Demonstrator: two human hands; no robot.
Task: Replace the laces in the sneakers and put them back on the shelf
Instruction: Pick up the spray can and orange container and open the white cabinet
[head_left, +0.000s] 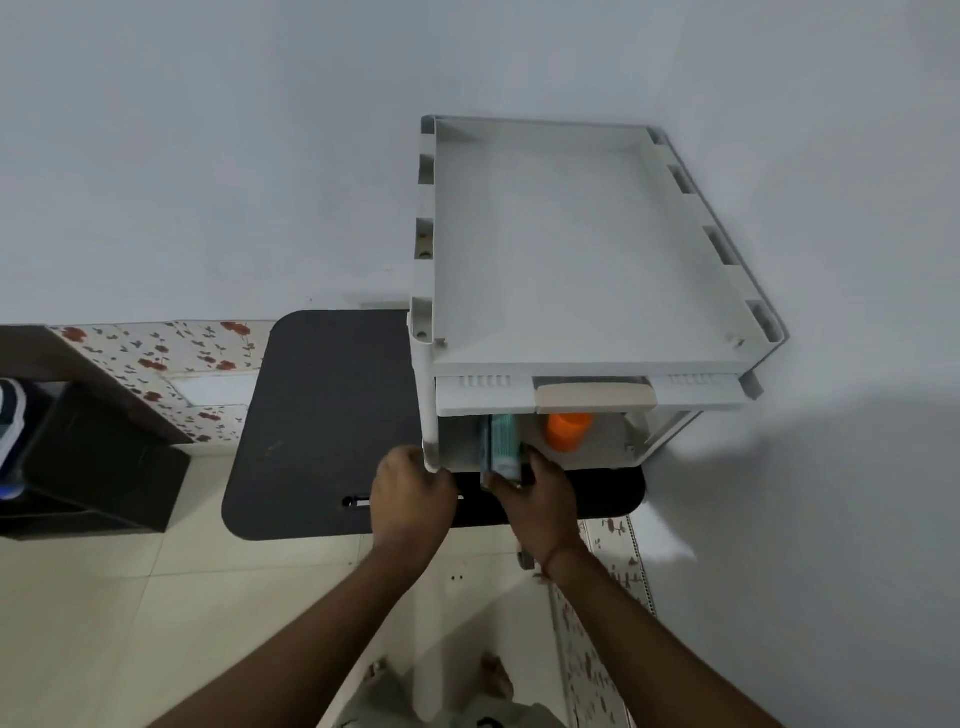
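A white plastic shelf unit (582, 249) stands against the wall, seen from above, with a bare top tray and a drawer front below it. In the open level under the drawer sits a teal and grey sneaker (501, 441), toe inward. My right hand (540, 499) grips the sneaker's heel end at the shelf's front edge. My left hand (413, 493) has its fingers curled beside the shelf's front left post, and what it holds, if anything, is hidden. No laces are visible.
An orange cup-like object (569, 436) stands in the same shelf level, right of the sneaker. A dark mat (322, 415) lies on the tiled floor under and left of the shelf. A dark low cabinet (98, 467) and another shoe (10, 426) are at the far left.
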